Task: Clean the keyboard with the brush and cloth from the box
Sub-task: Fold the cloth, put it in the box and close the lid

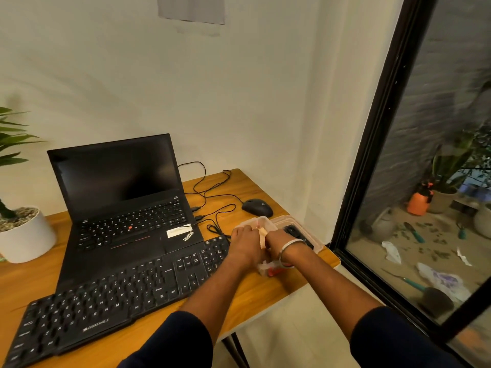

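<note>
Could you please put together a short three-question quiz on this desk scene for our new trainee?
1. True or false: the laptop screen is lit.
2. Where are both hands? A) on the keyboard B) at the clear plastic box C) on the mouse
3. Which wrist wears a bangle?

Key:
1. False; the screen is dark.
2. B; the left hand and right hand meet at the box.
3. The right wrist.
</note>
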